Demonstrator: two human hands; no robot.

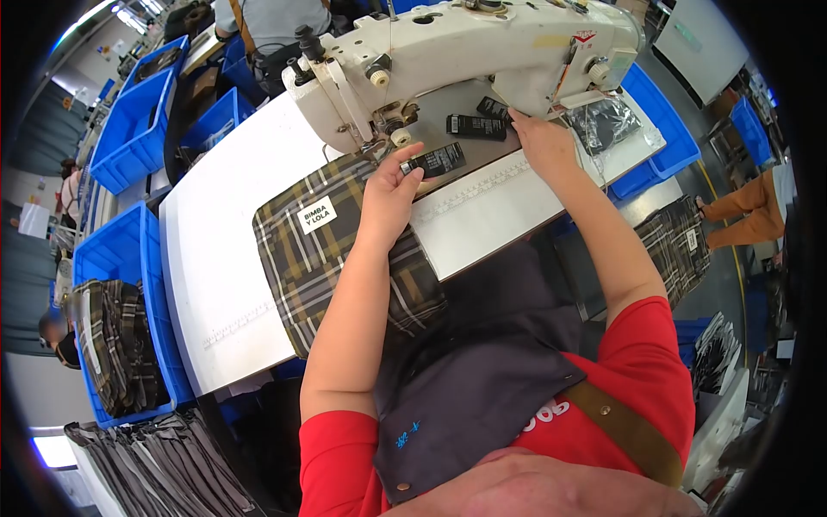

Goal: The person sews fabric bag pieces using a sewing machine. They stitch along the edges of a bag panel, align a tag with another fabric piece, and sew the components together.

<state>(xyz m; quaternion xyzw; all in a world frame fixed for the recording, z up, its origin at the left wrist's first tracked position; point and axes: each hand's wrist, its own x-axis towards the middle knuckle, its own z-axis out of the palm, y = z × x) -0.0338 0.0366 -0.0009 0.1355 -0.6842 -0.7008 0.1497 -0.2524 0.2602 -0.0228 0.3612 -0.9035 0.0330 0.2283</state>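
Note:
My left hand (392,191) pinches a black label with pale print (438,160) between thumb and fingers, just right of the sewing machine's needle area. Under that forearm lies a plaid fabric piece (319,258) with a white "BIMBA Y LOLA" patch (317,215); its upper edge reaches the presser foot (376,151). My right hand (547,142) has its fingers closed at the edge of another black label (494,109), under the machine arm. One more black label (476,127) lies on the grey machine bed between the hands.
The white sewing machine (465,43) spans the table's back. A clear plastic bag with dark contents (607,125) lies at right. Blue bins (138,129) stand at left, one holding folded plaid pieces (121,349). A ruler strip (478,185) runs along the table. Other people are nearby.

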